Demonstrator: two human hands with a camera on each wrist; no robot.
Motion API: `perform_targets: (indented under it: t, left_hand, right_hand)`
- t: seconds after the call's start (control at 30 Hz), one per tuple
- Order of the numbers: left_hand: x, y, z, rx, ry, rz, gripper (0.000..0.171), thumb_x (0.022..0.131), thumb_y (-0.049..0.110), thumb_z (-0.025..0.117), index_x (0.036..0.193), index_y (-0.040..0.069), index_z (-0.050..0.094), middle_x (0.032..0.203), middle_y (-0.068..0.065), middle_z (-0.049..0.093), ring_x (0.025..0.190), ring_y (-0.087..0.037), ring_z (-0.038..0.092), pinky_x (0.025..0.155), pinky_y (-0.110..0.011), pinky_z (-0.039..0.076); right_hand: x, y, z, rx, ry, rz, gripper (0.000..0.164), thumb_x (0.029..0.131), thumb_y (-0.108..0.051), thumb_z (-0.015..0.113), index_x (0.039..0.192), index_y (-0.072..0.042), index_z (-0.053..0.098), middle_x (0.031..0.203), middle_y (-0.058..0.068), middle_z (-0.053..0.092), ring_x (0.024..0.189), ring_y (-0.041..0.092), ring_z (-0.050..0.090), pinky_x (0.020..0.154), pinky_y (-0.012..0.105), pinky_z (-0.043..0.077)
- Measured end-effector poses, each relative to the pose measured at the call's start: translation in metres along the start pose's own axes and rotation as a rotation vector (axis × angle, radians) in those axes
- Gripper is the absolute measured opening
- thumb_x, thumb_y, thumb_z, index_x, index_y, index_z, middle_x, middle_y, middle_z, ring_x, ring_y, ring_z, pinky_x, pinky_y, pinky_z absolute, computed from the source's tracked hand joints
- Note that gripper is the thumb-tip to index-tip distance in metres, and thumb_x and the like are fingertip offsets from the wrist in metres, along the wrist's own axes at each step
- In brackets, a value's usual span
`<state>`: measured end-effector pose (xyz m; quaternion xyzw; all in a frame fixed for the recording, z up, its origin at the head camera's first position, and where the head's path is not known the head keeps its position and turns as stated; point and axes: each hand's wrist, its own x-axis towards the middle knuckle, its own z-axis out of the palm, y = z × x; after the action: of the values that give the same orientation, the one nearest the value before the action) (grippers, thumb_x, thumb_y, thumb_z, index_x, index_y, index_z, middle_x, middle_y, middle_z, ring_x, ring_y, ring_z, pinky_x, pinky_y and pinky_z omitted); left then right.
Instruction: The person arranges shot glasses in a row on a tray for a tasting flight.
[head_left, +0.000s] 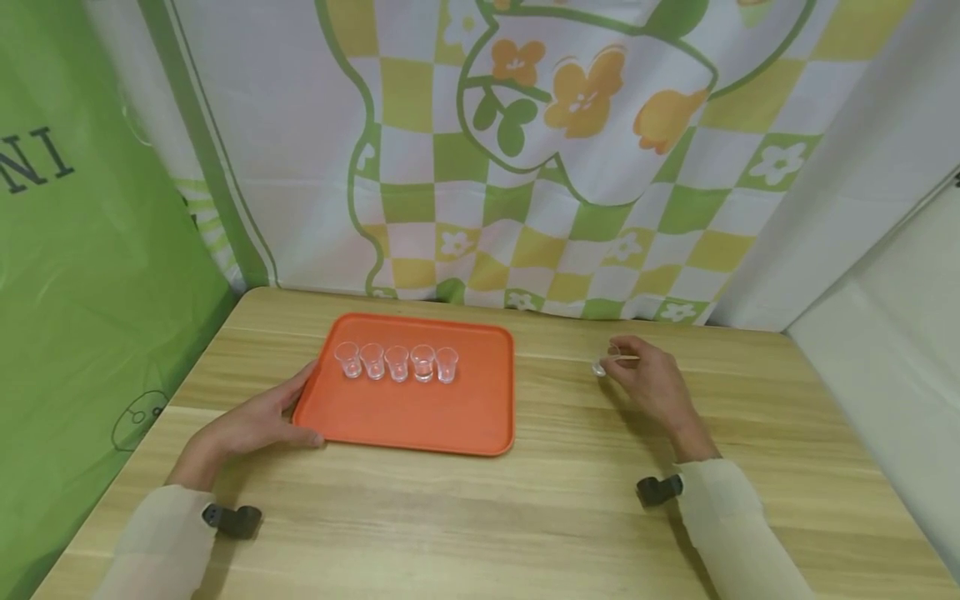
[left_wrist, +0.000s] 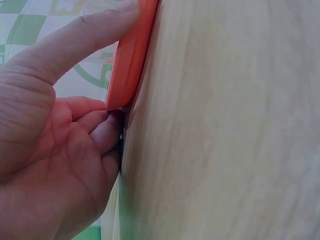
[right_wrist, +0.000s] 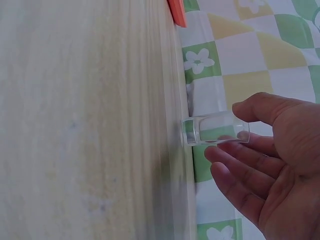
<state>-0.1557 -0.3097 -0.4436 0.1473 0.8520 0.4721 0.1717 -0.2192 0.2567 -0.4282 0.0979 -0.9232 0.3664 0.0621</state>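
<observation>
An orange tray (head_left: 412,417) lies on the table, with several small clear shot glasses (head_left: 398,364) standing in a row across its back left part. My left hand (head_left: 251,425) holds the tray's front left corner, the thumb along the front edge and the fingers at the left side. In the left wrist view those fingers (left_wrist: 102,127) are curled against the tray's edge. To the right of the tray, my right hand (head_left: 656,383) pinches another clear shot glass (right_wrist: 215,128) near its rim between thumb and fingers. That glass's thick base is at the tabletop; whether it touches, I cannot tell.
The wooden table (head_left: 465,517) ends at the back against a patterned green, white and yellow curtain (head_left: 525,200). A green cloth (head_left: 90,275) hangs on the left, and a pale wall (head_left: 892,333) stands on the right.
</observation>
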Motion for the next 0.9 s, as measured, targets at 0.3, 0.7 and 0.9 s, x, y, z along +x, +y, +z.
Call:
perform_targets:
  t: [0.3,0.7,0.9]
  left_hand:
    - [0.001,0.000,0.001,-0.013,-0.001,0.006,0.121,0.082,0.024,0.089,0.165,0.005,0.003,0.169,-0.026,0.006,0.154,-0.042,0.007,0.102,-0.006,0.020]
    - [0.000,0.000,0.000,-0.028,-0.002,0.007,0.120,0.082,0.022,0.089,0.165,0.004,0.003,0.168,-0.026,0.005,0.154,-0.043,0.006,0.101,-0.005,0.020]
    - [0.000,-0.001,0.000,-0.018,0.003,0.008,0.120,0.082,0.022,0.089,0.165,0.005,0.004,0.168,-0.026,0.006,0.154,-0.043,0.007,0.101,-0.005,0.020]
  right_hand:
    - [-0.001,-0.012,0.004,0.004,-0.010,-0.013,0.039,0.099,-0.018,0.073,0.128,0.007,0.063,0.121,0.024,0.069,0.101,0.038,0.072,0.080,0.051,0.058]
    - [0.002,-0.037,0.021,0.053,-0.034,-0.068,0.039,0.097,-0.014,0.074,0.128,0.008,0.064,0.118,0.023,0.070,0.097,0.034,0.074,0.077,0.047,0.060]
    - [0.005,-0.052,0.028,0.088,-0.059,-0.075,0.043,0.097,-0.017,0.075,0.130,0.007,0.064,0.121,0.021,0.070,0.098,0.032,0.074,0.077,0.045,0.060]
